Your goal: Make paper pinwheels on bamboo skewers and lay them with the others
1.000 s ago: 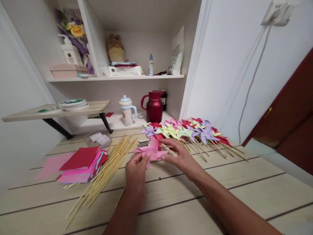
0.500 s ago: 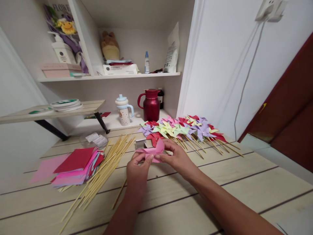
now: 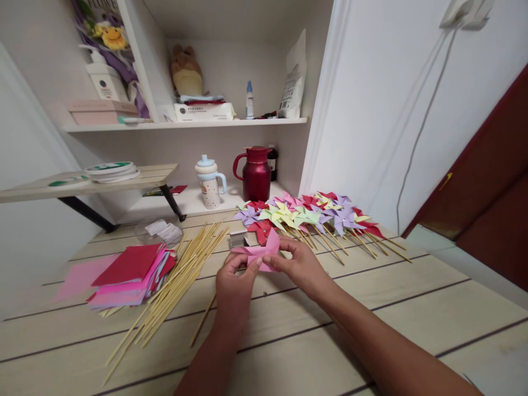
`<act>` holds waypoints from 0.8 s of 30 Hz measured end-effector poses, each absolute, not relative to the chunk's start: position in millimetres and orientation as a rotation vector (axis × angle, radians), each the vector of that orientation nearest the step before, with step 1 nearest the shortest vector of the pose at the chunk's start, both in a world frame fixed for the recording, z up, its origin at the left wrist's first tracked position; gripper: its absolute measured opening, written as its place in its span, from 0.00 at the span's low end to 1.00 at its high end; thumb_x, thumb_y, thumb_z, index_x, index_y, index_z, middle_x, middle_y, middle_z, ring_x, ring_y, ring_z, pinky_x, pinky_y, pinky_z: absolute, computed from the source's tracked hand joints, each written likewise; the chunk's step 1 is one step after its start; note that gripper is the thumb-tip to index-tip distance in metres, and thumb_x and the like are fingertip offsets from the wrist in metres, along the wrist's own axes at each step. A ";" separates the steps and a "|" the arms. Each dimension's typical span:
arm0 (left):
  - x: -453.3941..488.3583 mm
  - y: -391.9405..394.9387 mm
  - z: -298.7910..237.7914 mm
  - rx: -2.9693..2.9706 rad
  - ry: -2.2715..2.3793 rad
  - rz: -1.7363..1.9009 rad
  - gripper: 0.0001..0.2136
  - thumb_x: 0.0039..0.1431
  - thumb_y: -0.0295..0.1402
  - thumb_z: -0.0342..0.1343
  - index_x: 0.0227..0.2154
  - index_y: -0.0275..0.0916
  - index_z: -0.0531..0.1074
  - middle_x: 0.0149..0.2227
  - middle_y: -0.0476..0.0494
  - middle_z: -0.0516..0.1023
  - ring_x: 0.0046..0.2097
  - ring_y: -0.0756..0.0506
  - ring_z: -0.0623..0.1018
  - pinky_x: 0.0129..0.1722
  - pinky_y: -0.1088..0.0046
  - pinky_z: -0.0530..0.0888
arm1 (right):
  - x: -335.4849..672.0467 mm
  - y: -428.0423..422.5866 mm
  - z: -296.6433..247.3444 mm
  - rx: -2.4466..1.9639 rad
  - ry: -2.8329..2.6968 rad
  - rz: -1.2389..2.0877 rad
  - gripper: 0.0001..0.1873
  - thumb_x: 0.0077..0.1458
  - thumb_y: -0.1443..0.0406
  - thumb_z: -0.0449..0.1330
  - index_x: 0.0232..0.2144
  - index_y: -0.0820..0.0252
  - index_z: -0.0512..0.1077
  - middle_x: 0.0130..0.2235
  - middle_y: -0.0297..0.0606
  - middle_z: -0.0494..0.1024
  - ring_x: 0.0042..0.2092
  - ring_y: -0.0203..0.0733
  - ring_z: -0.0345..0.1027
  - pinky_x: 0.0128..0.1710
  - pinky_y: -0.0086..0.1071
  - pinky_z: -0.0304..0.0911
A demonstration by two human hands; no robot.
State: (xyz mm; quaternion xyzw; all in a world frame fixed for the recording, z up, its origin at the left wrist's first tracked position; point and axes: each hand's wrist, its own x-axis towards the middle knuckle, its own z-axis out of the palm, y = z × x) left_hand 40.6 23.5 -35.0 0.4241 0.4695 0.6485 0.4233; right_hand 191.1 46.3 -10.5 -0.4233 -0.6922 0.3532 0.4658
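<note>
A pink paper pinwheel head [image 3: 259,252] is held just above the wooden table [image 3: 371,308] between both hands. My left hand [image 3: 234,281] pinches its near left edge with thumb and fingers. My right hand [image 3: 300,265] grips its right side, fingers curled over the folded flaps. One loose stick [image 3: 203,328] lies on the table just left of my left wrist. Part of the pinwheel is hidden behind my fingers.
A bundle of bamboo sticks [image 3: 173,280] and a stack of red and pink paper squares [image 3: 127,272] lie to the left. Several finished pinwheels on sticks [image 3: 317,220] fan out behind. A red jug [image 3: 256,173], a cup [image 3: 209,184] and a small metal box [image 3: 238,238] stand further back.
The pink pinwheel went from spread flat to folded up tighter between both hands, which have drawn closer together. The view shifted slightly.
</note>
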 end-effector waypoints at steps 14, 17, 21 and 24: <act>40.6 27.8 -30.1 1.045 1.155 1.557 0.11 0.39 0.35 0.69 0.25 0.35 0.77 0.28 0.47 0.76 0.31 0.49 0.74 0.31 0.76 0.70 | 192.0 48.3 -16.3 -1.013 -1.681 0.852 0.06 0.51 0.64 0.64 0.31 0.59 0.79 0.37 0.39 0.80 0.41 0.47 0.71 0.41 0.36 0.63; 38.1 28.0 -29.5 1.061 1.172 1.549 0.11 0.39 0.35 0.69 0.25 0.36 0.78 0.33 0.45 0.78 0.33 0.48 0.75 0.32 0.77 0.70 | 192.4 49.8 -17.7 -1.005 -1.687 0.809 0.06 0.50 0.63 0.65 0.30 0.59 0.79 0.37 0.39 0.79 0.40 0.47 0.71 0.42 0.36 0.63; 34.9 27.9 -27.2 1.097 1.210 1.485 0.09 0.39 0.36 0.68 0.23 0.36 0.78 0.26 0.48 0.76 0.28 0.50 0.73 0.26 0.77 0.67 | 193.2 51.0 -17.6 -1.005 -1.679 0.803 0.05 0.50 0.63 0.65 0.29 0.59 0.79 0.36 0.38 0.79 0.40 0.47 0.72 0.43 0.37 0.63; 34.1 26.9 -24.4 1.144 1.226 1.436 0.08 0.40 0.35 0.67 0.23 0.36 0.80 0.22 0.49 0.75 0.26 0.50 0.71 0.26 0.77 0.67 | 193.3 50.3 -15.7 -1.001 -1.673 0.808 0.04 0.50 0.64 0.65 0.28 0.59 0.78 0.35 0.38 0.79 0.40 0.47 0.72 0.43 0.37 0.63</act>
